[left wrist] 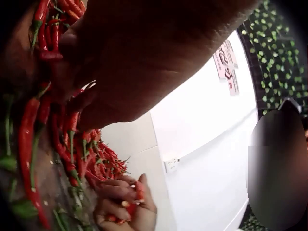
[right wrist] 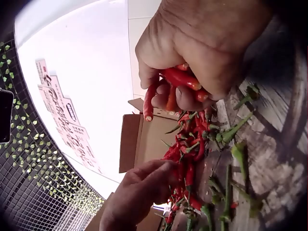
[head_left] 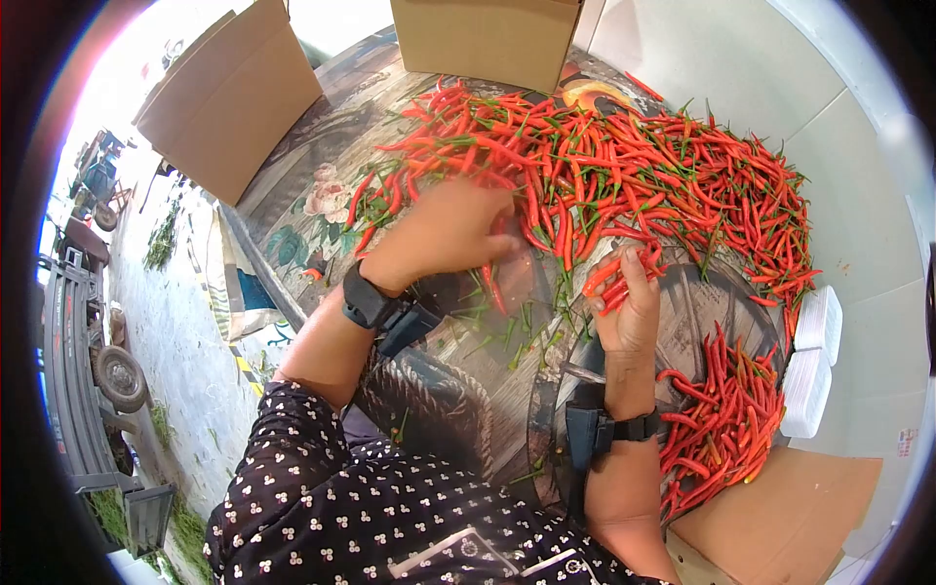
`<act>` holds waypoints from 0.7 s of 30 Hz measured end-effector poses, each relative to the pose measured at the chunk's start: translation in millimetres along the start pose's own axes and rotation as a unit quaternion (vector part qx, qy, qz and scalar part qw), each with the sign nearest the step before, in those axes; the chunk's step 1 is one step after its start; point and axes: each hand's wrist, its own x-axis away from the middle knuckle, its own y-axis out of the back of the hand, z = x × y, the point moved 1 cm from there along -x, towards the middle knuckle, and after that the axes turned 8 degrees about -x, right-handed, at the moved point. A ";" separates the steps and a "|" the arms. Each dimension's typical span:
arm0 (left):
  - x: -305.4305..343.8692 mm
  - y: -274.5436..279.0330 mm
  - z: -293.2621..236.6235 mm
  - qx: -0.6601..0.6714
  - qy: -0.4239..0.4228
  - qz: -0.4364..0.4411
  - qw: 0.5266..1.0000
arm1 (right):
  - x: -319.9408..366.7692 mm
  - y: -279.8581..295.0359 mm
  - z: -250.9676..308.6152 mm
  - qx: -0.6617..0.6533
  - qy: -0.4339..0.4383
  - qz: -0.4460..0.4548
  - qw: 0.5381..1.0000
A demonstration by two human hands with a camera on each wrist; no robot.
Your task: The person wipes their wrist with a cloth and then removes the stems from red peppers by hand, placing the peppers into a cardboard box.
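Observation:
My right hand (head_left: 632, 322) holds several red chili peppers (right wrist: 180, 78) in its curled fingers; their pale cut-looking ends show without stems. To its left, my left hand (head_left: 444, 229) is at the near edge of a big heap of red chili peppers with green stems (head_left: 673, 180). Its fingertips come together on a red chili in the right wrist view, while the head view shows them blurred. Loose green stems (head_left: 526, 327) lie scattered on the patterned tabletop (head_left: 468, 390) between the hands. Beside my right forearm is a smaller pile of stemless red chilies (head_left: 721, 419).
Cardboard boxes stand at the back left (head_left: 239, 97) and back middle (head_left: 483, 44); another cardboard flap (head_left: 780, 507) is at the near right. A stack of white trays (head_left: 814, 361) sits along the right side by the tiled wall (head_left: 858, 185).

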 end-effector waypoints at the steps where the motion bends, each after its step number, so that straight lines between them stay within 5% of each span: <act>1: 1.3 -2.1 0.3 -0.065 0.010 0.004 0.998 | 0.0 -0.5 -0.2 0.000 0.000 0.000 1.000; 11: 2.4 3.0 -10.8 -0.043 -0.007 0.050 0.998 | -1.8 4.9 -3.0 -0.022 -0.062 0.023 0.998; 21: 0.7 3.4 -18.4 0.324 -0.016 0.086 0.942 | -0.4 -1.2 -2.3 0.044 -0.065 0.039 0.996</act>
